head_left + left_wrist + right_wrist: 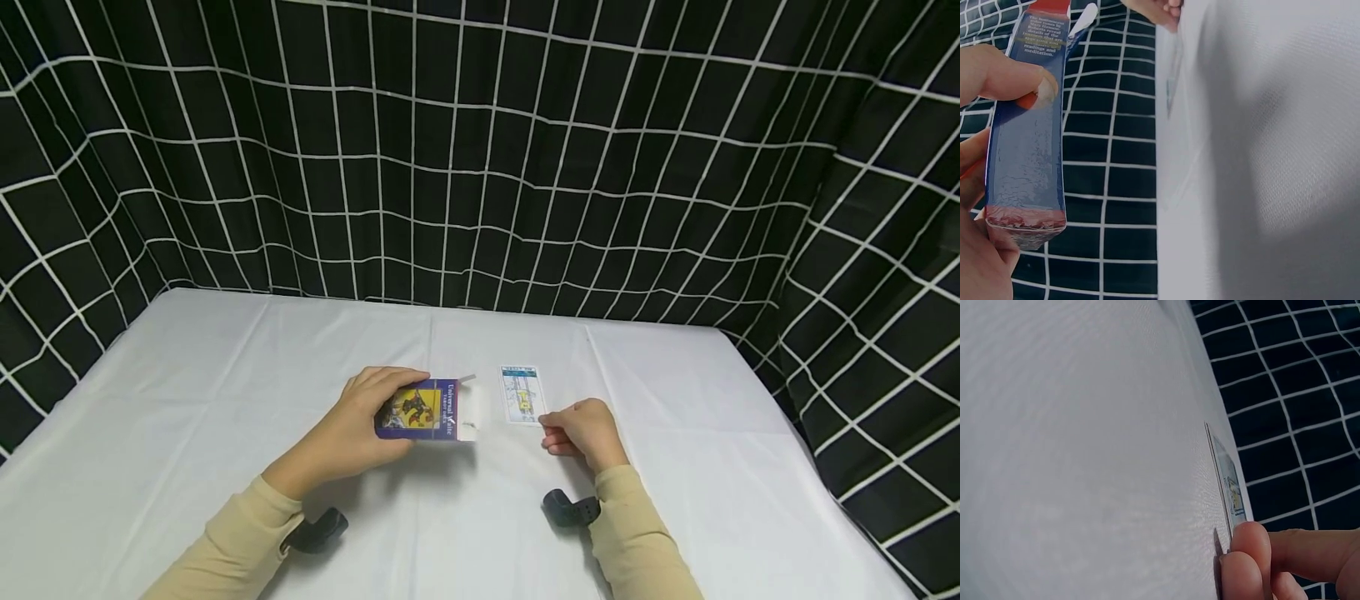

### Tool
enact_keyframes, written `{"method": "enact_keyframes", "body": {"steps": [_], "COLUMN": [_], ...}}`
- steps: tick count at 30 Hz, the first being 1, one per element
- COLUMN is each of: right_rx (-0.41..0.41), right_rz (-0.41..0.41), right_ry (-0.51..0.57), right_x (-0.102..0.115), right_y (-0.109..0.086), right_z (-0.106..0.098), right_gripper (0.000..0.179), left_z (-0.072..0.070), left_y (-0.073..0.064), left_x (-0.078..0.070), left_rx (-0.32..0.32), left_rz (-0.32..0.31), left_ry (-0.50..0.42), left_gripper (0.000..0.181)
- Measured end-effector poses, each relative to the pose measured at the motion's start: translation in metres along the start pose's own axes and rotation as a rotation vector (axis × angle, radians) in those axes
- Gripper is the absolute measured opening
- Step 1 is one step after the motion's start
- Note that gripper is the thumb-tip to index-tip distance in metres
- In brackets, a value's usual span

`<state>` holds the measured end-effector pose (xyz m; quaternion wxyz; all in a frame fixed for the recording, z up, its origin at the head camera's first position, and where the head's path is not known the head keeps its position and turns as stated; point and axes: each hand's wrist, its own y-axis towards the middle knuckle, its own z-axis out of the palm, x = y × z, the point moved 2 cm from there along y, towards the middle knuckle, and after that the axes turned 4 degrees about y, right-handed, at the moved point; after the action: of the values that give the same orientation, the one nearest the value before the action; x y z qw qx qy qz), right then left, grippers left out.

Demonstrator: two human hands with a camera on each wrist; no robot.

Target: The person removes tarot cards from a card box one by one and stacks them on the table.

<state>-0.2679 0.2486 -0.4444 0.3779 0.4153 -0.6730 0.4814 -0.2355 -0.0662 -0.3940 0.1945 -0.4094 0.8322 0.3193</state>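
Observation:
My left hand [351, 433] grips a blue tarot card box [417, 410] from the left, raised over the table with a shadow beneath it. The box lies on its side, its open flap end [467, 410] facing right. In the left wrist view the thumb presses the narrow blue side [1029, 150] of the box. To the right, my right hand [587, 432] pinches the near right corner of a tarot card [520, 392] with a blue and yellow picture, face up. In the right wrist view the card [1230, 478] is seen nearly edge-on, close along the white cloth.
A white cloth covers the table [187, 400]. Black curtains with a white grid [480, 150] stand behind it and on both sides. A dark wrist device [318, 532] sits at the left wrist and another [570, 508] at the right.

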Motion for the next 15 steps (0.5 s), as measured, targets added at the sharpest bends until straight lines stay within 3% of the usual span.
{"method": "enact_keyframes", "body": {"steps": [10,15], "right_rx": [0.0,-0.054], "right_rz": [-0.021,-0.068], "right_ry": [-0.014,-0.003], "right_x": [0.0006,0.0072], "right_y": [-0.0023,-0.0059], "right_z": [0.0021,0.0012], "right_gripper": [0.013,0.015], "left_z": [0.0007,0.0021], "left_y": [-0.0008,-0.0008], "left_x": [-0.0006,-0.0003], "left_rx": [-0.008,-0.008], "left_rz": [0.004,0.007], "left_ry": [-0.002,0.004], "left_gripper": [0.076,0.075]}}
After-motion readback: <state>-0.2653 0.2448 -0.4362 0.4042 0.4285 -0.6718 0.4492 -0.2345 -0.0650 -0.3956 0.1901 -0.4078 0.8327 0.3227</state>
